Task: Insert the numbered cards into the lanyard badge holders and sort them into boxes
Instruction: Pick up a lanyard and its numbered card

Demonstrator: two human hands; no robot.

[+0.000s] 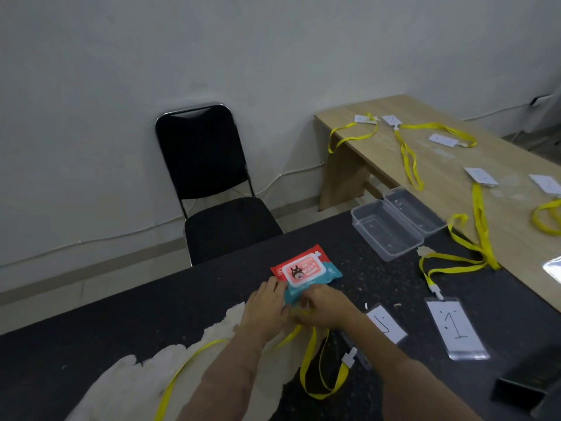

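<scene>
Head: left hand (267,302), right hand (326,305) meet at wipes (306,268).

Far cards (443,139) unreadable, dark object (525,390) edge-cropped

Both hands meet at the near edge of a red and blue wipes pack (305,268) lying on the dark tabletop (379,284): the left hand (265,308) at its left corner, the right hand (329,308) just beside it. Whether either grips is unclear. A yellow lanyard (309,366) loops from under them toward the near edge, across a pale, ragged patch (136,378). To the right lie a loose white card (387,325) and a badge holder (455,328) with a card marked 1. Farther right stand two clear boxes (385,229), touching. Beyond, a wooden tabletop (449,192) carries more lanyards with cards (408,156). A black chair (209,177) stands at the far wall.
</scene>
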